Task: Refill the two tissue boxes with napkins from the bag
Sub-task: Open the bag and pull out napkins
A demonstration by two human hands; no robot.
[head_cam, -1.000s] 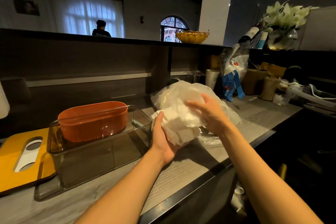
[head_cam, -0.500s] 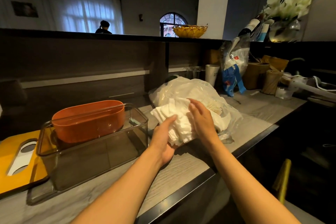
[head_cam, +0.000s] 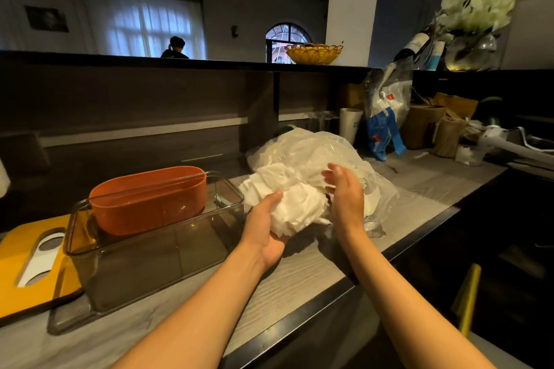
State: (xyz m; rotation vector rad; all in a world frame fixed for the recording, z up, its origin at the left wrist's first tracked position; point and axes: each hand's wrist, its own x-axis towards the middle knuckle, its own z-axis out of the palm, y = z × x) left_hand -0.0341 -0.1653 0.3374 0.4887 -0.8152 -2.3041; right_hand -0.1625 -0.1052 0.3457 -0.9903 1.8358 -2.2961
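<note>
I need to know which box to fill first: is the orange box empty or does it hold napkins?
Cannot tell. The orange box stands upright inside the clear box; only its outer wall shows, not its inside.

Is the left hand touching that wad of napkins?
Touching. The head view shows the left hand cupped under the napkins, thumb pressed against their side.

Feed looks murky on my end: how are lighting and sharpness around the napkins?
Head view: room dim, window backlit and glowing; napkins bright and readable; right hand slightly motion-blurred at the fingertips; left hand sharp; flowers smeared; wide-angle bend at the edges.
</note>
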